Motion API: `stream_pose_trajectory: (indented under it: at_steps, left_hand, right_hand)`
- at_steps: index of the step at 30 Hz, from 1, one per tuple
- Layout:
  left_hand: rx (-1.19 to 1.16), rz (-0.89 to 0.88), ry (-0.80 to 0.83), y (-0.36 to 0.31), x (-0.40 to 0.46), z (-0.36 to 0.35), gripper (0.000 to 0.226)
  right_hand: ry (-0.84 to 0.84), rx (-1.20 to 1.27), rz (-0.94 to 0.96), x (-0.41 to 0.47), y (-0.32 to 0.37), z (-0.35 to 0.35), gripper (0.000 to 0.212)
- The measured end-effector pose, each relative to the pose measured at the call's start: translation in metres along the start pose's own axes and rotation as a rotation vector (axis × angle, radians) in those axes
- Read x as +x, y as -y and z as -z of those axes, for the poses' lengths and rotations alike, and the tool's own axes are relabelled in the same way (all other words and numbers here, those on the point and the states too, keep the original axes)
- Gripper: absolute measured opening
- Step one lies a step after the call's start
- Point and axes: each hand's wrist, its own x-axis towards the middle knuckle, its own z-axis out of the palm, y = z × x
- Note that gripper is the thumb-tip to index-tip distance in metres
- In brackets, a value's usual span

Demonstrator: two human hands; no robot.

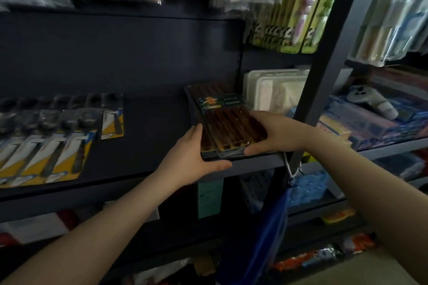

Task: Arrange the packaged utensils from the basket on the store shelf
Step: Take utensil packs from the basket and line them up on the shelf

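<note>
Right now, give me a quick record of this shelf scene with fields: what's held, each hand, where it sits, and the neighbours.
held item: chopstick pack, brown sticks under clear plastic
left hand: grips the pack's near left corner
right hand: grips its right edge
position: flat at the right end of the dark shelf, on what looks like a stack of similar packs
left neighbours: carded knives in overlapping rows
right neighbours: white trays past the upright
basket: not clearly visible
</note>
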Motion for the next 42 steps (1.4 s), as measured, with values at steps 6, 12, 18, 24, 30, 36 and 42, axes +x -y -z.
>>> stream_pose_trajectory:
  at_steps: [6, 12, 18, 24, 30, 36, 42]
  left_hand:
    - [-0.059, -0.048, -0.100, -0.003, -0.002, 0.002, 0.097]
    - [-0.383, -0.012, -0.029, 0.017, 0.006, 0.006, 0.107]
    - [-0.864, 0.190, 0.020, 0.010, 0.023, 0.013, 0.099]
    - [-1.020, 0.337, -0.074, -0.006, 0.039, 0.014, 0.053]
    - [-0.975, 0.317, -0.088, -0.017, 0.037, 0.020, 0.025]
    - [-1.226, 0.498, -0.150, -0.022, 0.036, 0.033, 0.028]
    - [-0.915, 0.319, 0.075, -0.026, -0.013, 0.026, 0.011]
  right_hand:
    - [-0.123, -0.176, -0.017, -0.002, 0.012, -0.015, 0.102]
    - [-0.216, 0.008, 0.001, -0.006, 0.025, -0.011, 0.077]
    - [-0.094, 0.654, -0.431, 0.026, 0.006, -0.006, 0.068]
    - [-0.196, 0.842, -0.482, 0.038, 0.009, -0.020, 0.062]
    - [-0.152, 1.225, -0.529, 0.045, 0.016, -0.013, 0.067]
    - [-0.172, 1.303, -0.509, 0.041, 0.029, -0.006, 0.017]
    - [-0.083, 1.172, -0.459, 0.001, 0.022, -0.017, 0.021]
